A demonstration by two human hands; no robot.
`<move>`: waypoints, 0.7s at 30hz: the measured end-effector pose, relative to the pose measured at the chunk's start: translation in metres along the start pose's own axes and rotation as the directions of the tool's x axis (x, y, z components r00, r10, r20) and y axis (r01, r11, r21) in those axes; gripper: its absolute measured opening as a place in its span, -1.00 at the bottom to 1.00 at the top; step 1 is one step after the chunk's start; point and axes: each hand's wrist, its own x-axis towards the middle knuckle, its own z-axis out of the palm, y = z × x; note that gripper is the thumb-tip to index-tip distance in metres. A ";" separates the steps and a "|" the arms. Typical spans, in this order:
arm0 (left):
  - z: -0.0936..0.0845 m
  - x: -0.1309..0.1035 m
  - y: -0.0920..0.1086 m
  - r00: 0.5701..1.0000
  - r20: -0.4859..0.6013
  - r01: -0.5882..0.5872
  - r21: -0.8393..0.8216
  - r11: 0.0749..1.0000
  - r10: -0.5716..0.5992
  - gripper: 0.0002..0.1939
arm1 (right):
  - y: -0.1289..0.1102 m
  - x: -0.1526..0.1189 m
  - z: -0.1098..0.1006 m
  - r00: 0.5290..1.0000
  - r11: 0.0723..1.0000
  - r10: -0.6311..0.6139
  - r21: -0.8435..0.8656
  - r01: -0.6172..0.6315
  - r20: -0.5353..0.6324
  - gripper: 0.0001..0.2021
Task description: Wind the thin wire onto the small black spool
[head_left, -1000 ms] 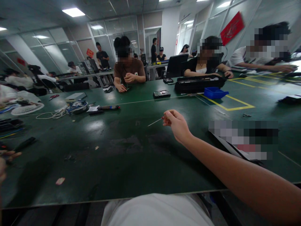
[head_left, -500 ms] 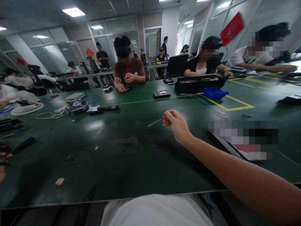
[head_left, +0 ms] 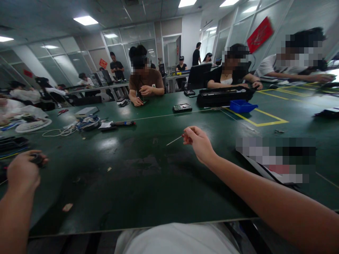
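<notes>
Above the green table, my right hand [head_left: 198,143] pinches a thin, light-coloured rod [head_left: 173,140] between closed fingertips. The rod's free end points left and slightly down. At the left edge, my left hand [head_left: 23,171] is closed around a dark object with a rounded black end [head_left: 37,159]; most of it is hidden by the fingers, so its kind cannot be told. Black parts with blue and yellow wires [head_left: 12,144] lie just beyond that hand.
The green table [head_left: 137,197] carries a blue scoop-like tray [head_left: 242,106], a long black housing [head_left: 225,96], a hard drive [head_left: 182,107] and a dark pen-shaped tool [head_left: 123,123]. Bundled cables [head_left: 87,123] lie left. A blurred-out flat item [head_left: 275,160] is right. Co-workers sit across.
My left hand has come further into view from the left edge, with the dark object in it. My right hand and the rod stay almost where they were. The view has shifted slightly.
</notes>
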 end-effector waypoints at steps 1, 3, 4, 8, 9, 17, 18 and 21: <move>0.008 0.003 0.000 1.000 0.003 -0.015 -0.083 0.996 0.015 -0.96 | -0.001 0.000 0.000 1.000 1.000 0.001 0.002 -0.001 0.004 -0.78; 0.029 0.001 0.009 0.995 0.055 -0.068 -0.225 0.972 0.082 -0.88 | -0.002 -0.001 0.000 1.000 1.000 0.001 0.004 -0.001 0.010 -0.78; 0.042 -0.003 0.017 0.980 0.129 -0.112 -0.257 0.960 0.149 -0.83 | -0.003 -0.002 -0.001 1.000 1.000 0.000 0.004 0.000 0.011 -0.78; 0.098 -0.042 0.064 0.869 0.403 -0.215 -0.215 0.953 0.287 -0.75 | -0.004 -0.003 -0.002 1.000 1.000 -0.004 0.006 0.004 0.006 -0.78; 0.112 -0.055 0.076 0.825 0.453 -0.261 -0.224 0.939 0.337 -0.73 | -0.004 -0.003 -0.002 1.000 1.000 -0.009 0.006 0.009 0.009 -0.78; 0.198 -0.158 0.118 0.503 0.746 -0.394 -0.252 0.884 0.436 -0.68 | -0.006 -0.005 -0.003 0.997 0.996 -0.051 -0.074 0.056 0.062 -0.71; 0.204 -0.166 0.116 0.477 0.760 -0.416 -0.246 0.876 0.440 -0.67 | -0.006 -0.006 -0.003 0.996 0.994 -0.057 -0.088 0.063 0.069 -0.70; 0.212 -0.177 0.104 0.414 0.796 -0.470 -0.228 0.853 0.441 -0.67 | -0.005 -0.007 -0.003 0.995 0.990 -0.062 -0.119 0.072 0.081 -0.67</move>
